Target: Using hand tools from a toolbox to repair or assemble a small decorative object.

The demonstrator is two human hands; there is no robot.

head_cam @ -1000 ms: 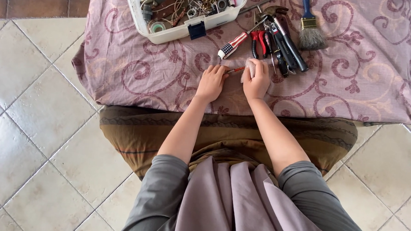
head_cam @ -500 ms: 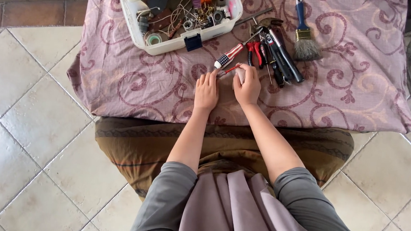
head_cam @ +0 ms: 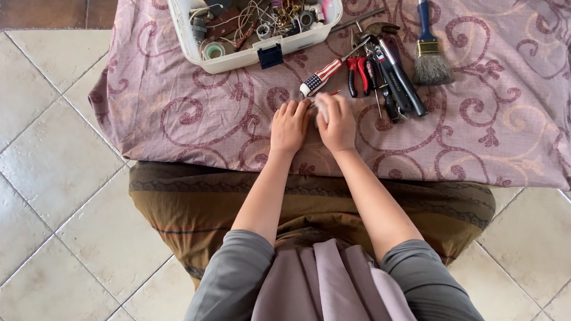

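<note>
1. Where the two hands meet near the middle of the worktop, which is draped in a mauve patterned cloth, the left hand lies palm down with fingers together, its grip closed on nothing visible.
2. Just right of it, the right hand is curled over a small pale object; whether that grip is clamped on it cannot be told, as the spot is blurred.
3. Judged from its small size, the object should be light and easily pinched between fingertips; its material and stiffness cannot be made out.
4. Beyond and left of the grip stands a white plastic box of wires and small parts.
5. Just beyond the grip lies a striped-handled screwdriver; further right, red-handled pliers, dark tools and a blue-handled brush.
6. The box's far edge is cut off by the frame.
</note>
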